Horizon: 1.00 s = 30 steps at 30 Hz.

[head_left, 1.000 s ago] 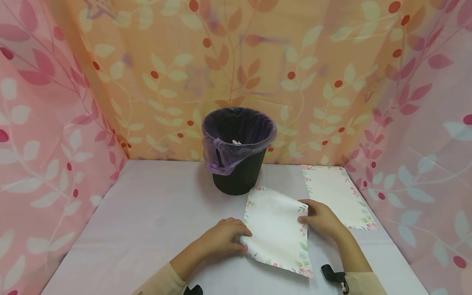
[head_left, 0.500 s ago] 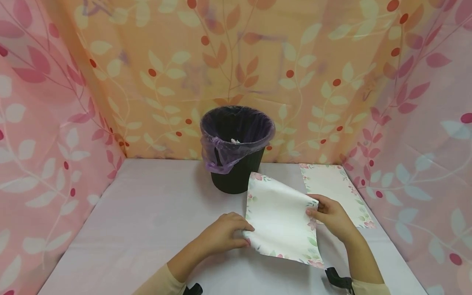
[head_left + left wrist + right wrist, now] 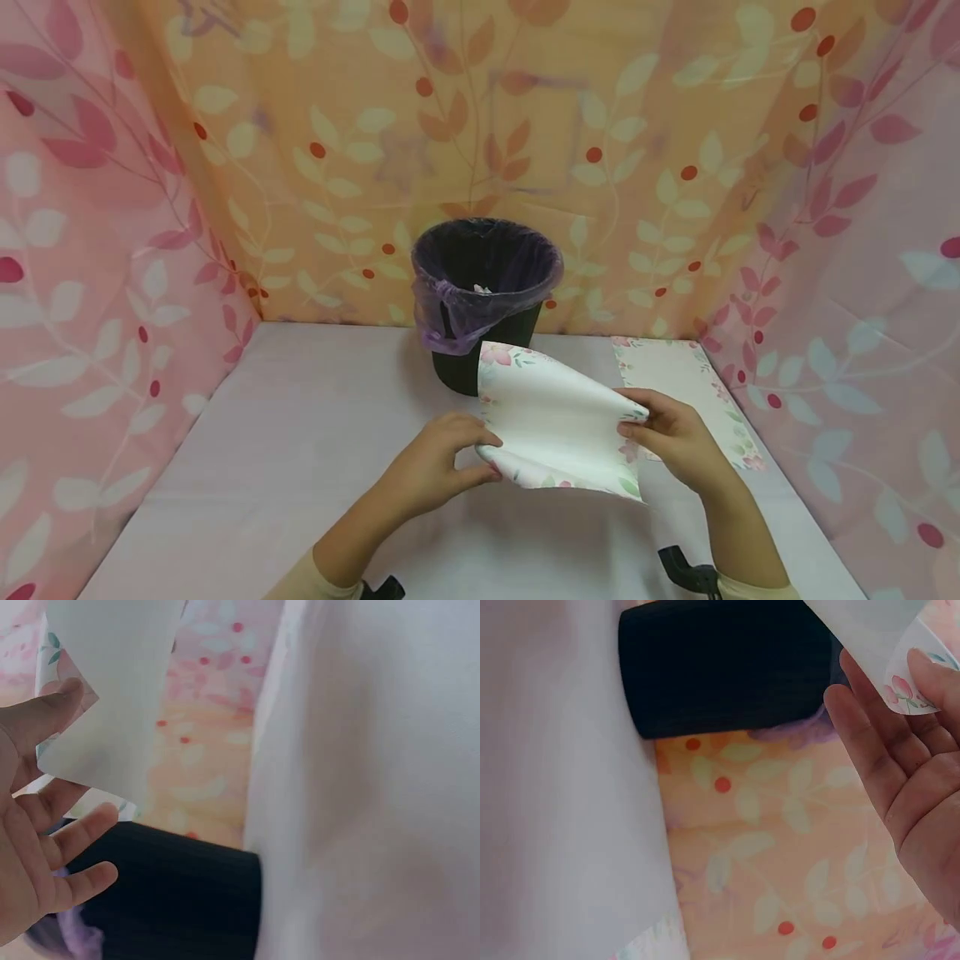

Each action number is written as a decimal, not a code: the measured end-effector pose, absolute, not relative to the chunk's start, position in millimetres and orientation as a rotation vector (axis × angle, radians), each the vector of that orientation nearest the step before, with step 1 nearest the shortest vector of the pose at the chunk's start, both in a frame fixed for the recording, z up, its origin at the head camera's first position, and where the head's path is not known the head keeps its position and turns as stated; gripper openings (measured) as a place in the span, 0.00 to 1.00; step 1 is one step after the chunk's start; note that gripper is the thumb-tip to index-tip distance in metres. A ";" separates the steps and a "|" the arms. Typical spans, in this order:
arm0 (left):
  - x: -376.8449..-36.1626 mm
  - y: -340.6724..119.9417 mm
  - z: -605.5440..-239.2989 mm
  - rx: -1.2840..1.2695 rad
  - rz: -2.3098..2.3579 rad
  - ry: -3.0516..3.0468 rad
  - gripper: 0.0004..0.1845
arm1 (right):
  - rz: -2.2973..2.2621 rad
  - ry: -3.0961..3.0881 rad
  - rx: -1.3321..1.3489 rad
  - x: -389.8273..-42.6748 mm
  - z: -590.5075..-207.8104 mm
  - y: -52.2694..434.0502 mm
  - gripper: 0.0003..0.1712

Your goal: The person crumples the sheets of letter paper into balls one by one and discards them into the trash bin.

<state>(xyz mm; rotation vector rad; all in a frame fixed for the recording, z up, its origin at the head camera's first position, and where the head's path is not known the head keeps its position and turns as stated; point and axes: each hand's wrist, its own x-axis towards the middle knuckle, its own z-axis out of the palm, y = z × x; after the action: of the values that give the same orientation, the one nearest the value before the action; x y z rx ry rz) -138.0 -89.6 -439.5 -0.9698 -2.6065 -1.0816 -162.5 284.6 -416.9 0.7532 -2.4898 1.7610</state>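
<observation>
A white sheet of paper with a floral border [image 3: 558, 425] is lifted off the table and bowed between both hands. My left hand [image 3: 442, 462] pinches its near left corner; the left wrist view shows the thumb [image 3: 45, 712] pressed on the sheet [image 3: 112, 690]. My right hand [image 3: 667, 437] pinches the right edge, and the right wrist view shows the thumb [image 3: 934, 679] on the flowered corner [image 3: 900, 690]. Just behind the sheet stands a black bin [image 3: 483, 304] lined with a purple bag, something white lying inside it.
A second floral-bordered sheet [image 3: 678, 392] lies flat at the right on the pale table [image 3: 300, 433]. Curtains printed with leaves [image 3: 112, 208] close in the left, back and right sides. The black bin also appears in both wrist views [image 3: 180, 900] [image 3: 720, 667].
The sheet has risen off the table and curled upward; its far edge now stands in front of the bin. Both hands have lifted with it, keeping their pinches.
</observation>
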 end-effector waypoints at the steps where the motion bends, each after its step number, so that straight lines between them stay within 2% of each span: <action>1: -137.1 -91.8 -436.8 -0.944 -1.110 -2.604 0.19 | 1.771 -2.474 0.781 -162.6 -414.9 281.9 0.25; 8: -132.8 -105.5 -419.9 -0.719 -1.303 -2.543 0.13 | 1.837 -2.324 1.009 -167.2 -398.9 261.4 0.25; 13: -134.9 -112.3 -411.2 -0.500 -1.427 -2.457 0.09 | 1.862 -2.271 1.055 -171.9 -388.6 243.2 0.24; 19: -141.8 -116.8 -404.0 -0.340 -1.485 -2.393 0.10 | 1.923 -2.204 1.074 -175.0 -381.7 224.1 0.23; 25: -142.5 -127.4 -396.2 -0.547 -1.455 -2.432 0.13 | 1.923 -2.206 0.938 -177.0 -378.7 208.9 0.24; 30: -144.0 -144.3 -391.4 -0.843 -1.285 -2.496 0.25 | 1.841 -2.182 0.711 -179.8 -373.7 207.6 0.22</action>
<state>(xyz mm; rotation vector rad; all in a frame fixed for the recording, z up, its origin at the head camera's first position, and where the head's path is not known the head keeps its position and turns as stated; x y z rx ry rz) -144.0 -144.3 -391.4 -0.8429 -2.4961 -1.2854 -179.8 207.6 -373.7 0.7109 -2.1820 1.8410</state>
